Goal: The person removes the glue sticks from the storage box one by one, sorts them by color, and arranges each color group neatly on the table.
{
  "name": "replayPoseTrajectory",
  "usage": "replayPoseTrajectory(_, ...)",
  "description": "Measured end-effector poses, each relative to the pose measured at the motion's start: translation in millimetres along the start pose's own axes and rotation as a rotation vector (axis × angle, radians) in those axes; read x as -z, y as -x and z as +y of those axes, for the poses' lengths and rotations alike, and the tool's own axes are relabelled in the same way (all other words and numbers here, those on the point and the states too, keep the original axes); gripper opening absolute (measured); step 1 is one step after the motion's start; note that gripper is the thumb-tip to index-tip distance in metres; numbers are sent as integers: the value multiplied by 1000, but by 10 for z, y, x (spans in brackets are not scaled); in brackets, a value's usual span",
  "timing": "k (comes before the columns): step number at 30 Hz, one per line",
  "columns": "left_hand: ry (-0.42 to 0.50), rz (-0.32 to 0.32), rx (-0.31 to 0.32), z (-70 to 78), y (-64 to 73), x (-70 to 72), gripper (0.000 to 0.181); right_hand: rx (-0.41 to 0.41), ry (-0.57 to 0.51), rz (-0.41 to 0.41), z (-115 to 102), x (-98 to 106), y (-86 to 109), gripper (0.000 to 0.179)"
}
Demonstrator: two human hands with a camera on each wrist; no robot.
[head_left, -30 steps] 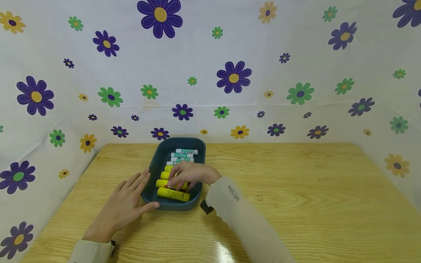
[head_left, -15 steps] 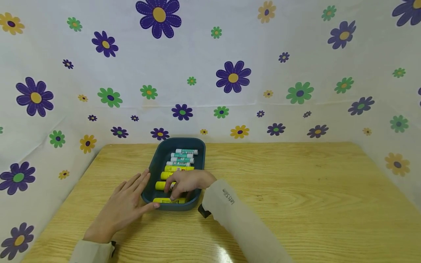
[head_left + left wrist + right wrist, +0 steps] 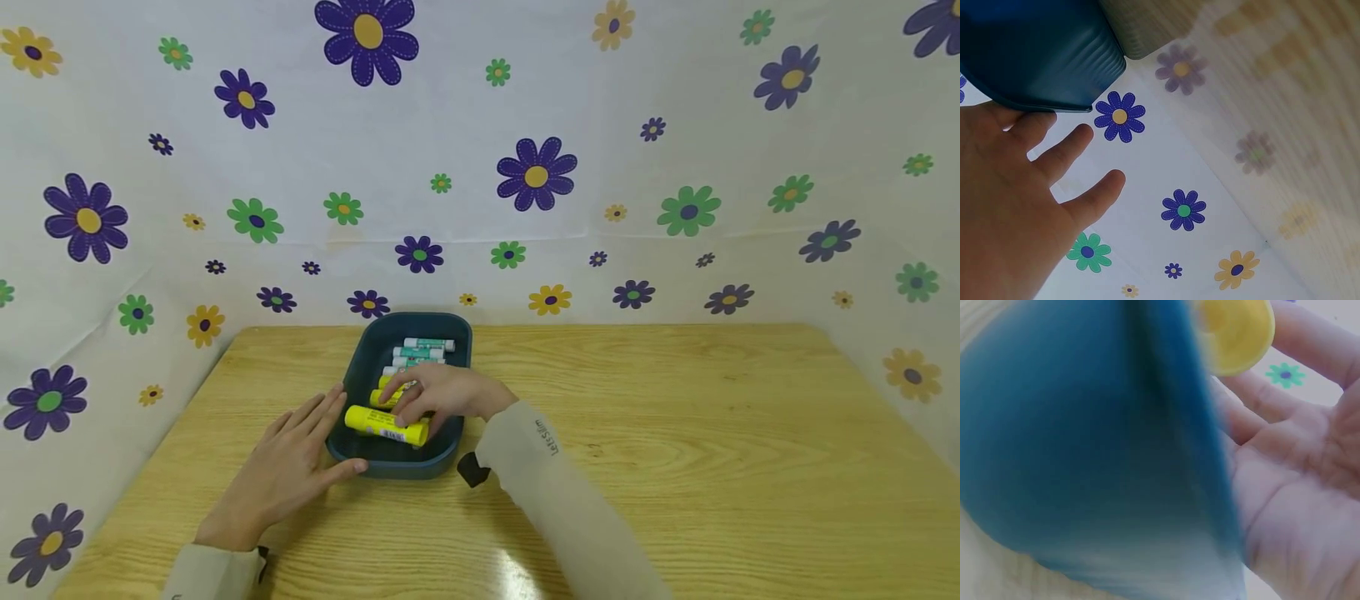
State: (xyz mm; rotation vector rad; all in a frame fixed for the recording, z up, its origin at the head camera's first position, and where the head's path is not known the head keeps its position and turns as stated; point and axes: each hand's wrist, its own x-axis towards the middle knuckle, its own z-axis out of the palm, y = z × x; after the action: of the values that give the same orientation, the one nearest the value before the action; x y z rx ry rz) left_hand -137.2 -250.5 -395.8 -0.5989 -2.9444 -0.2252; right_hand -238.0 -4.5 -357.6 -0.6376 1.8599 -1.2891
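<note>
Near the back left of the table stands a dark blue tray [image 3: 386, 469] with glue sticks lying across it. My right hand [image 3: 453, 392] pinches a thick yellow glue stick [image 3: 384, 423] over the tray's near part, its left end pointing toward the left rim. In the right wrist view the round yellow end of that glue stick [image 3: 1238, 334] shows beyond the tray wall. My left hand [image 3: 285, 467] rests with fingers spread against the tray's left rim; the left wrist view shows its fingertips touching the rim. Other yellow glue sticks [image 3: 381, 398] lie behind, partly hidden by my right hand.
Several smaller white-and-green glue sticks [image 3: 427, 343] lie in a row in the tray's far part. The wooden table [image 3: 675, 433] extends to the right of the tray. A white cloth with printed flowers [image 3: 600, 100] hangs behind and at both sides.
My right hand reached to the tray's near end, took hold of the yellow glue stick there and raised it, moving it slightly away from me. My left hand has stayed at the rim.
</note>
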Motion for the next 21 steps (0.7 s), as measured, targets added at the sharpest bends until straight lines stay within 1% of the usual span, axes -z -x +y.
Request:
replayPoseTrajectory(7, 2, -3, 1, -3, -5, 3, 96, 54, -236, 84, 18, 187, 147, 53)
replayPoseTrajectory(13, 6, -3, 7, 3, 8, 9, 97, 111, -380, 153, 58, 279, 285, 65)
replayPoseTrajectory(16, 3, -3, 14, 10, 10, 6, 98, 146, -427, 188, 93, 325, 349, 69)
replayPoseTrajectory(21, -1, -9, 18, 9, 4, 0, 98, 180, -448, 228, 194, 417, 451, 70)
